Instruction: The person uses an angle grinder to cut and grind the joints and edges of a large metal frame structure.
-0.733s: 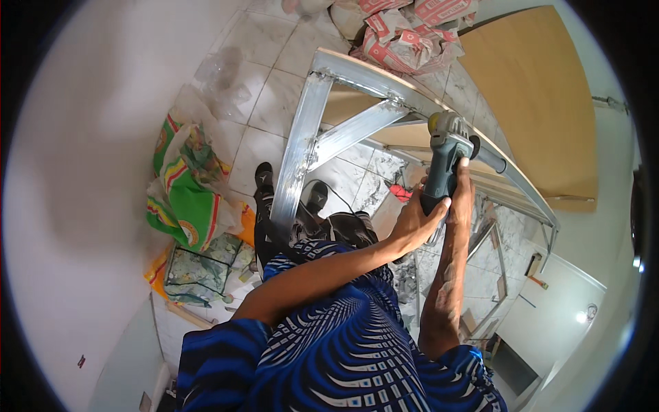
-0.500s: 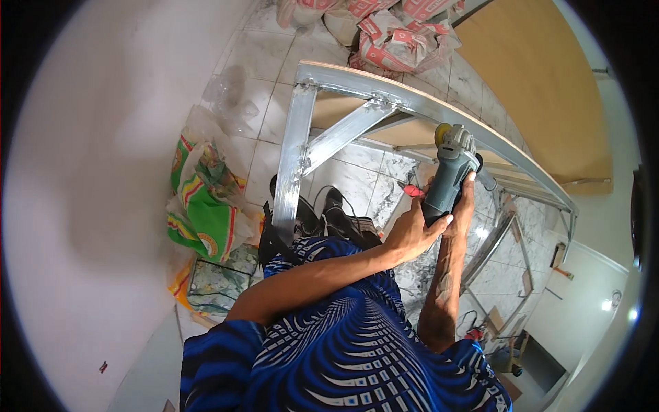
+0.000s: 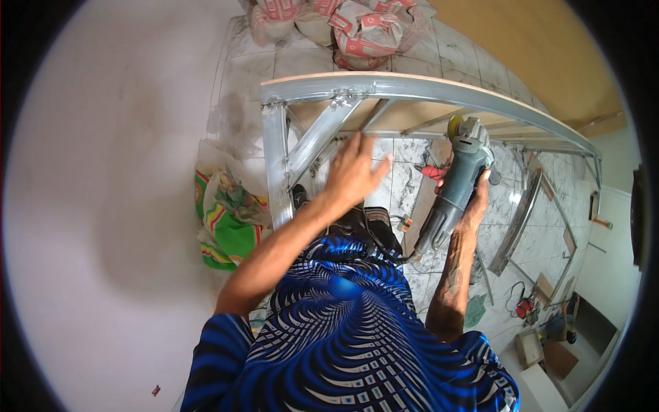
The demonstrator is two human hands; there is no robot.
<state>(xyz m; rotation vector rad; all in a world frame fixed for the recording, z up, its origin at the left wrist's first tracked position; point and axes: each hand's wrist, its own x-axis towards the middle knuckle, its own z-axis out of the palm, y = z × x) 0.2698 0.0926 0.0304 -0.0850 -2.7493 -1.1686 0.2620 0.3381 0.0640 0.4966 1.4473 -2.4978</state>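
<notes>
My right hand (image 3: 475, 199) grips a dark grey angle grinder (image 3: 458, 182) from its right side. The grinder's silver head and small yellowish disc (image 3: 455, 127) point away from me, and a cord leaves its rear end near my waist. My left hand (image 3: 355, 172) is off the tool, fingers stretched out and slightly blurred, just below the welded metal frame (image 3: 274, 141). That frame has a diagonal brace (image 3: 324, 137) at its left corner, with rough weld marks at the joints. A wooden panel lies along its far side.
Red-and-white sacks (image 3: 367, 31) lie on the tiles beyond the frame. A green bag (image 3: 226, 237) slumps by the white wall (image 3: 117, 172) at left. Red-handled pliers or a similar tool (image 3: 432, 172) sit past the grinder. Another metal frame (image 3: 518, 223) rests on the floor at right.
My left hand has let go of the grinder's rear and moved left towards the frame's brace. My right hand still holds the grinder, now slightly further right. The view has shifted.
</notes>
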